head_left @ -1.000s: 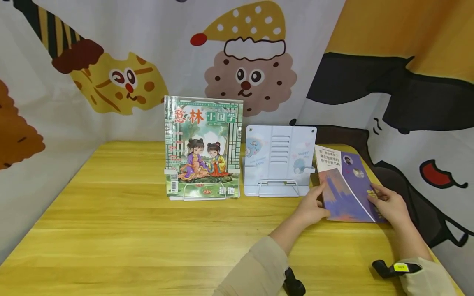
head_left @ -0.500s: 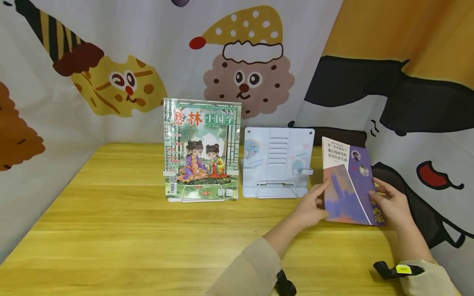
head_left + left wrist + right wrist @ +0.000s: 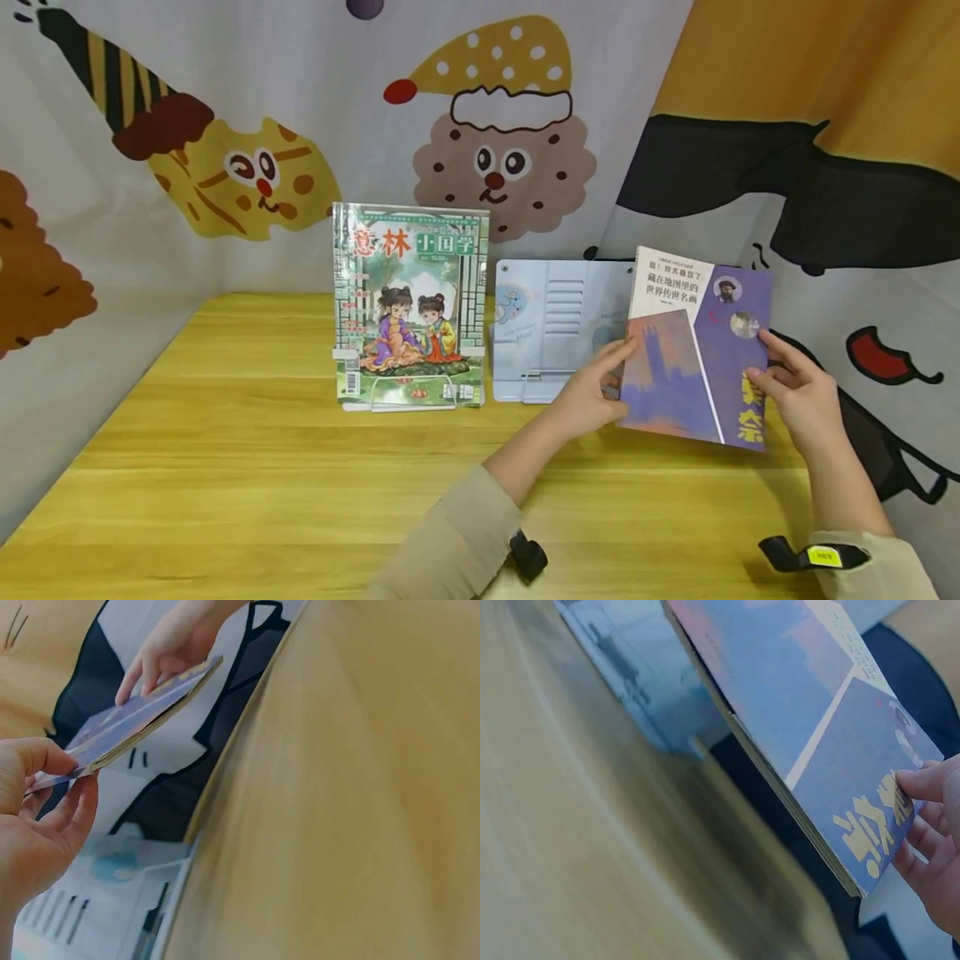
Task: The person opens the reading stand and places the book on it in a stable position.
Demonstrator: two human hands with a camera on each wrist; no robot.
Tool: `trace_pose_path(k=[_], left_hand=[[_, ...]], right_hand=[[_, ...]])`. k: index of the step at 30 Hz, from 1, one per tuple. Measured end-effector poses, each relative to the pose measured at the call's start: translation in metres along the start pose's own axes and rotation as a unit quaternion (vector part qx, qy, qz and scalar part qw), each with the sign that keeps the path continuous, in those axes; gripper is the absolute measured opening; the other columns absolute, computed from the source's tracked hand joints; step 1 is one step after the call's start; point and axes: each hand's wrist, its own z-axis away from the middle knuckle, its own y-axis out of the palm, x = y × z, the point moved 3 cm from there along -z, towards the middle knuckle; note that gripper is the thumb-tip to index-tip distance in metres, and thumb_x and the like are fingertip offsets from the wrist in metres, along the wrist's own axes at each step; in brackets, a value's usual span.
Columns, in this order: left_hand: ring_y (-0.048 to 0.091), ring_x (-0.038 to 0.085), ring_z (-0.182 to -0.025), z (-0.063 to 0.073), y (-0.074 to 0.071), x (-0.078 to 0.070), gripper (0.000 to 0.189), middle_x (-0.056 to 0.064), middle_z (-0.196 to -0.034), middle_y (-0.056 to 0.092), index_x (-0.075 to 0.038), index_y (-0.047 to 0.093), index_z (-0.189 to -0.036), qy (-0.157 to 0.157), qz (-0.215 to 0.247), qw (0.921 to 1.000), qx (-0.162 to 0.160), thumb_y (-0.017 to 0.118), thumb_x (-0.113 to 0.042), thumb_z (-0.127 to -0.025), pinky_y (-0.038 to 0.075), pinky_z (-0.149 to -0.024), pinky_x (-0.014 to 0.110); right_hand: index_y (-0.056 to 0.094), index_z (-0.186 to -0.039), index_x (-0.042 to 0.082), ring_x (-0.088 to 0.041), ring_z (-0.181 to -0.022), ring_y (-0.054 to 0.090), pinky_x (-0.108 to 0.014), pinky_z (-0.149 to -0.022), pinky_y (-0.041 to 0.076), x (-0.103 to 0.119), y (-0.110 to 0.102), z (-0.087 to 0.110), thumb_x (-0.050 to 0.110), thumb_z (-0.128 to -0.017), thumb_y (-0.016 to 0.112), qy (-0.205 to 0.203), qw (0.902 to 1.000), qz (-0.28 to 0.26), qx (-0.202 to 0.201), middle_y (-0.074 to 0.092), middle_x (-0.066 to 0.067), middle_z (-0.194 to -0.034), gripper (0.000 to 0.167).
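A purple book [image 3: 731, 358] with a white corner and a painted picture on its cover is held up off the table between both hands. My left hand [image 3: 592, 387] grips its left edge, thumb on the cover and fingers behind, as the left wrist view shows. On the opposite edge, my right hand [image 3: 802, 392] pinches the book near its yellow lettering. Just left of the book stands a pale blue book stand [image 3: 525, 333] with slots and a wire front rest; the book and left hand cover its right part.
A green illustrated magazine [image 3: 412, 292] leans upright on a second stand, left of the blue one. Both stand on the yellow wooden table [image 3: 300, 500]. Behind them hangs a curtain [image 3: 300, 67] printed with cartoon figures.
Both hands have lifted the book from the table's right side and moved it left and up, tipping it more upright. It now overlaps the blue stand's right edge.
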Motion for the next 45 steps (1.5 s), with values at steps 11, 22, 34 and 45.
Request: trace_pose_path(k=[11, 22, 34, 45], left_hand=[[0.057, 0.012, -0.089, 0.008, -0.063, -0.027, 0.083, -0.011, -0.145, 0.037, -0.025, 0.038, -0.148, 0.044, -0.047, 0.9972, -0.039, 0.059, 0.016, -0.079, 0.053, -0.066, 0.025], [0.060, 0.015, -0.087, -0.006, -0.123, -0.062, 0.074, -0.004, -0.135, 0.048, -0.023, 0.044, -0.145, 0.070, -0.120, 0.9865, -0.086, 0.063, 0.014, -0.083, 0.053, -0.063, 0.026], [0.055, 0.014, -0.076, -0.027, -0.168, -0.094, 0.066, 0.001, -0.123, 0.053, -0.021, 0.048, -0.143, 0.116, -0.205, 0.9603, -0.149, 0.064, 0.009, -0.086, 0.047, -0.061, 0.025], [0.057, 0.013, -0.083, -0.033, -0.181, -0.071, 0.060, 0.008, -0.137, 0.050, -0.021, 0.053, -0.139, 0.095, -0.198, 0.9551, -0.198, 0.063, 0.007, -0.087, 0.048, -0.058, 0.026]], right_hand=[[0.043, -0.145, 0.010, -0.004, -0.084, 0.062, -0.012, -0.070, 0.049, 0.050, 0.036, 0.001, -0.016, -0.086, 0.060, -0.073, 0.9913, -0.092, 0.060, 0.052, -0.002, -0.113, 0.067], [0.044, -0.146, 0.020, -0.004, -0.083, 0.057, -0.013, -0.068, 0.050, 0.102, 0.071, -0.031, -0.013, -0.084, 0.064, -0.109, 0.9902, 0.074, 0.047, 0.044, -0.003, -0.110, 0.072], [0.039, -0.148, 0.026, -0.001, -0.078, 0.060, -0.013, -0.065, 0.049, 0.143, 0.104, -0.076, -0.015, -0.080, 0.067, -0.167, 0.9785, 0.101, 0.065, 0.045, -0.002, -0.106, 0.084], [0.050, -0.141, 0.020, 0.000, -0.082, 0.055, -0.013, -0.068, 0.044, 0.123, 0.128, -0.097, -0.007, -0.086, 0.066, -0.214, 0.9686, 0.127, 0.010, 0.054, -0.011, -0.108, 0.063]])
